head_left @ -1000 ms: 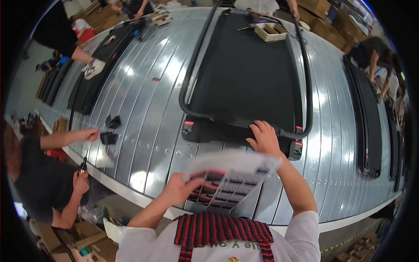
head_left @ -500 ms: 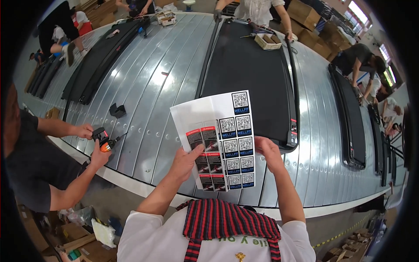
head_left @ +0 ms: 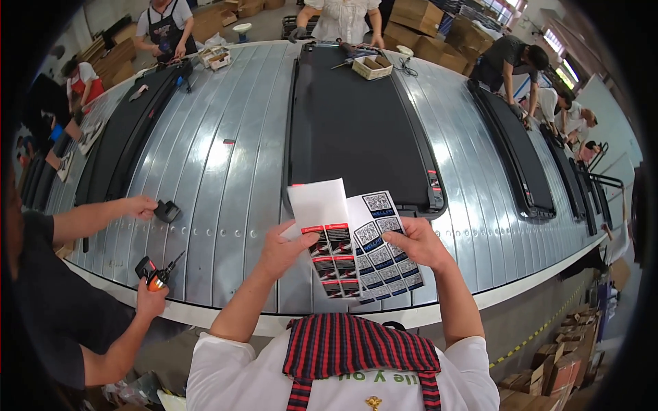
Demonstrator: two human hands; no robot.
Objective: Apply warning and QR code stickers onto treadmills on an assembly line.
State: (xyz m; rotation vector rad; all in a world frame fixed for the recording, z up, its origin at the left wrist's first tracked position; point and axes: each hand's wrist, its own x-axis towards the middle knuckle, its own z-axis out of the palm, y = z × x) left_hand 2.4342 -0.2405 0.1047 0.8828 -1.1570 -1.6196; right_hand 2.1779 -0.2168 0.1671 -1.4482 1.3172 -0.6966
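Observation:
My left hand (head_left: 284,250) is closed on a sheet of red-and-black warning stickers (head_left: 334,257), its thumb on the front. The upper part of that sheet is blank white. My right hand (head_left: 421,243) pinches a second sheet, with square black-and-white code stickers (head_left: 387,260), thumb in front and fingers behind. The two sheets fan apart and overlap near the bottom, above the table's near edge. Just beyond them a long flat black machine deck (head_left: 356,116) lies on the metal table, with a red-and-black sticker at its near right corner.
To the left, a co-worker's hand grips an orange-and-black power drill (head_left: 157,277); the other reaches a black plastic part (head_left: 166,211). More black decks (head_left: 517,154) lie right and left on the slatted metal table (head_left: 233,185). A small open box (head_left: 372,67) sits on the middle deck.
The sheets have spread apart, and my right thumb has come onto the front of the code stickers. The left co-worker's one hand has left the drill for the black part. The view has shifted.

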